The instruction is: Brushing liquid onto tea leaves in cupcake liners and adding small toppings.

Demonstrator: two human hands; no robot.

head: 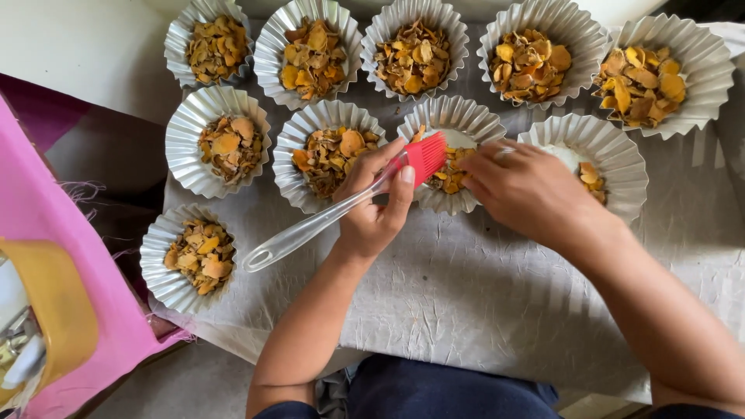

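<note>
Both hands work over a crinkled grey sheet (466, 287) lined with foil cups of dried orange chips. Left hand (378, 203) grips a clear-handled brush (341, 203), red bristles over the half-filled cup (450, 164). Right hand (524, 188) rests on that cup, fingers hidden inside; grip unclear.

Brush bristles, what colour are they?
Red bristles on a clear handle, seen in the head view.

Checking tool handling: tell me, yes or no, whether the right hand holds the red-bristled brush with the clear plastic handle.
No: the left hand holds the red-bristled brush with the clear plastic handle, while the right hand rests over a fluted silver foil cup.
</note>
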